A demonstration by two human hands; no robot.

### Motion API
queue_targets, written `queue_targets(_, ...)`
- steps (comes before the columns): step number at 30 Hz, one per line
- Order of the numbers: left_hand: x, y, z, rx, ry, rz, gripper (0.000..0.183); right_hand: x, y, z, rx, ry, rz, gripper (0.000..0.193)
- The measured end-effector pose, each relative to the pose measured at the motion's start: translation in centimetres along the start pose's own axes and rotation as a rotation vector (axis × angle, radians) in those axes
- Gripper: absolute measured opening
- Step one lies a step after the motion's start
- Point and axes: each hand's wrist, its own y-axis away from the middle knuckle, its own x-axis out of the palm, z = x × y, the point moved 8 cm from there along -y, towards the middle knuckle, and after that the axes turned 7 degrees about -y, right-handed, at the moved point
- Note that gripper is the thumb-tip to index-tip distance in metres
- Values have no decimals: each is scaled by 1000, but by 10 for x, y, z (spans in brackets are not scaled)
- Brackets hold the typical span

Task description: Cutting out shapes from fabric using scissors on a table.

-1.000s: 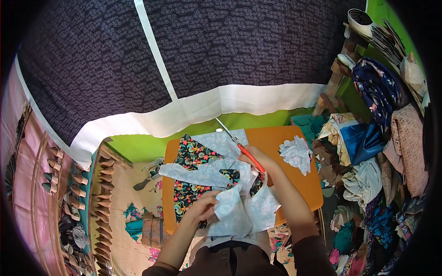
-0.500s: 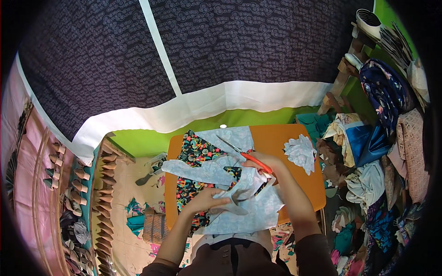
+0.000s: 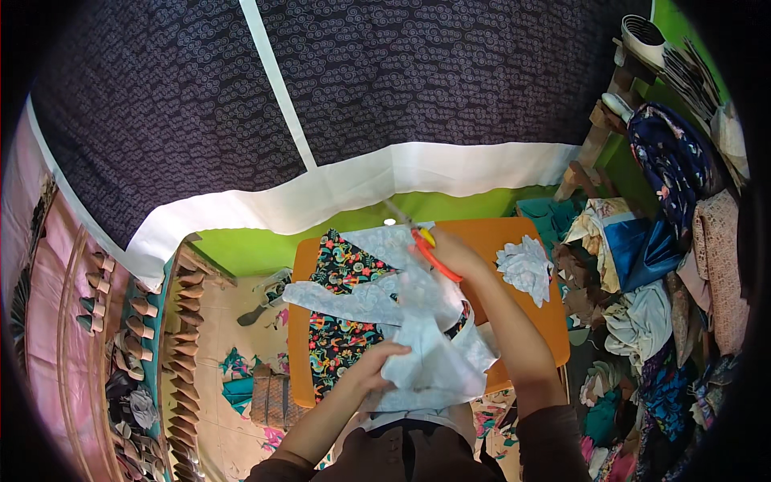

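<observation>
Scissors (image 3: 434,255), red-handled, have been lifted and swung away from the counter (image 3: 496,234); half a second ago the blades were laid over the cloth, and now they are pointed, blurred, past its far edge. Left hand (image 3: 374,368): shifted down toward the near edge; pale cloth (image 3: 430,371) has been drawn up into a raised fold.

Right hand (image 3: 451,251): fingers wrapped around the scissors' handles. Left hand: fingers narrowed, pale cloth pinched under the thumb.

Counter, orange: pale cloth spread at the near side and centre; floral cloth (image 3: 340,342), dark, partly covered by it at left; crumpled cloth (image 3: 524,269), pale, set apart near the right edge.

Rack (image 3: 164,299), teal-edged, left: shoe lasts (image 3: 185,337) held in a row. Fabric heap (image 3: 638,315), right: mixed colours, a blue piece (image 3: 645,255) included. Floor (image 3: 218,301): scraps (image 3: 236,392) scattered, teal among them.
</observation>
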Motion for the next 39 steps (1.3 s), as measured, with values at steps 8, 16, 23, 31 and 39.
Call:
queue_targets(8, -2, -16, -40, 357, 465, -67, 41, -29, 74, -1, 212, -714, 62, 39)
queue_targets(16, 2, -51, -24, 555, 368, -401, 36, 54, 179, -125, 646, -1196, 175, 49)
queue_targets(23, 43, -76, -13, 529, 140, -384, 26, 66, 169, -138, 632, -1755, 136, 26)
queue_targets(31, 45, -78, 0, 578, 72, -575, 23, 11, 165, -152, 605, -1900, -16, 8)
queue_targets(39, 37, -79, 43, 528, 62, -763, 16, 35, 168, -177, 594, -1867, 209, 18)
